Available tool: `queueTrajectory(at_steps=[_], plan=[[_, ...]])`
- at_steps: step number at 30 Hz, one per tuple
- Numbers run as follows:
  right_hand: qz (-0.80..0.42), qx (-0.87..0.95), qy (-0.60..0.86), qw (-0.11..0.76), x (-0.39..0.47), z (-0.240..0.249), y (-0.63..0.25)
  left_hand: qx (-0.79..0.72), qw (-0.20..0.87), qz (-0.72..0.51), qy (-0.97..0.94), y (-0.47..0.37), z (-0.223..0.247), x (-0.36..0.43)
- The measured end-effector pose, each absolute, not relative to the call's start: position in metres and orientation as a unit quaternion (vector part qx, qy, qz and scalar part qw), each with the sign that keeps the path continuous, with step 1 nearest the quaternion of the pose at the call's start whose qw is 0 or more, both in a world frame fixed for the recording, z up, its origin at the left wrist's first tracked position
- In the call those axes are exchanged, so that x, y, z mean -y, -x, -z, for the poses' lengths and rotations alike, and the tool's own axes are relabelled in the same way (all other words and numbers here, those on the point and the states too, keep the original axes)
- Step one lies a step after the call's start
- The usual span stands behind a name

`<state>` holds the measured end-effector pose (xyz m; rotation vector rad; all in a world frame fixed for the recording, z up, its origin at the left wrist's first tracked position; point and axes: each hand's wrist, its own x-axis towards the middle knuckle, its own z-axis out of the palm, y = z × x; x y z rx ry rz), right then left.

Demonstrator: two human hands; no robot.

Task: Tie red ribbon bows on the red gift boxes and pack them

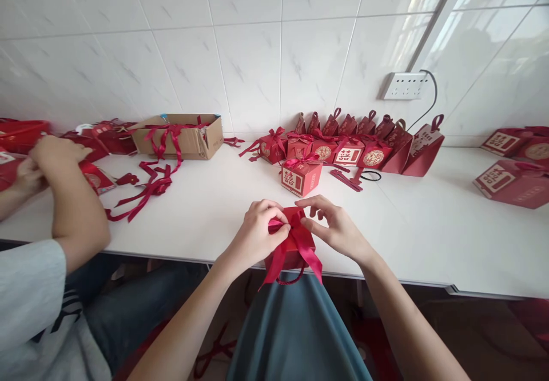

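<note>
Red card forms the small box [292, 260] at the near edge of the white table [429, 226], straight in front of the person, with a shiny ribbon [309, 249] tied across its top. The left hand [261, 232] pinches the ribbon beside the knot between thumb and fingertips; the right hand [338, 229] is half open, fingers curved over the top, thumb close to the bow. A twisted cord [291, 281] hangs at the box's six o'clock. Taking the box as the centre of the dial, another bowed box [301, 179] sits at twelve, a cluster of red boxes [325, 151] at one, and a black loop [371, 175] at two. More boxes [517, 189] stand near three. A cardboard carton [207, 141] is at ten, loose ribbons [159, 186] spilling between nine and ten, and a co-worker's arm [79, 209] is at nine.
</note>
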<state>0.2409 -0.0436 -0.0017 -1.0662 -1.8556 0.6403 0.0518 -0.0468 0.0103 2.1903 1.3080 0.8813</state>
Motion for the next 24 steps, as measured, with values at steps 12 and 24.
queueTrajectory(at_steps=[12, 24], plan=[[-0.289, 0.749, 0.421, 0.422, 0.042, -0.005, -0.235, -0.475, 0.218, -0.322, -0.789, -0.052, -0.011, 0.049], [-0.448, 0.731, 0.393, 0.331, 0.036, -0.005, -0.254, -0.474, 0.226, -0.328, -0.786, -0.051, -0.008, 0.048]])
